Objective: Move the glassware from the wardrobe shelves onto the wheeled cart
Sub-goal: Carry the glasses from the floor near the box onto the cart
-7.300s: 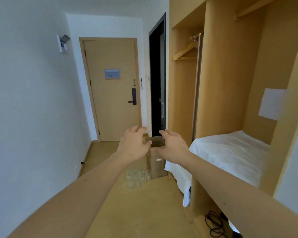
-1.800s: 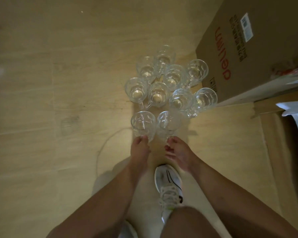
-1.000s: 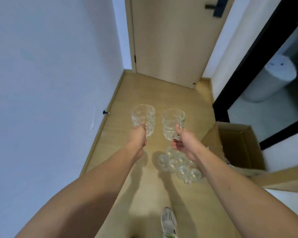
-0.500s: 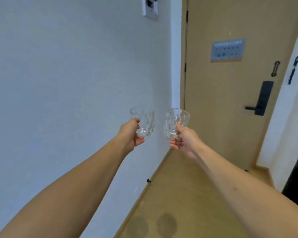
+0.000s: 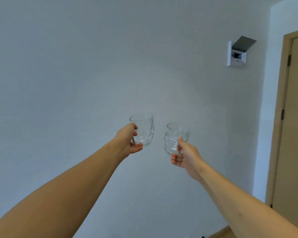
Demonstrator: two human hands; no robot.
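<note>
A plain pale grey-white painted wall (image 5: 76, 74) fills nearly everything behind the fingers, running above, below and to the left of them. Well to the right of the fingers, at the frame's edge, stands a tan wooden door (image 5: 294, 126) in a matching frame, with small dark hinges on its near side. Up and to the right of the fingers, between them and the door, a small white wall-mounted box with a grey flap tilted open at its top (image 5: 237, 52) sits on the wall.

Two bare forearms reach out from the lower corners. The left hand (image 5: 127, 140) holds a clear dimpled glass mug (image 5: 143, 129) by its handle: the thumb lies on top, the upper fingers curl through the handle, and the lowest fingers stretch out just under the mug's base. This mug stands upright, to the right of the fingers that grip it, its open rim above them.

The right hand (image 5: 186, 156) holds a second clear dimpled glass mug (image 5: 174, 138) the same way, thumb pressed up against the handle side, fingers wrapped round the handle, the lower fingers extended beneath the base. This mug leans a little, sitting to the left of and above its gripping fingers.

The two mugs are near each other but apart, with bare wall showing between them, the left-hand mug slightly higher than the other
</note>
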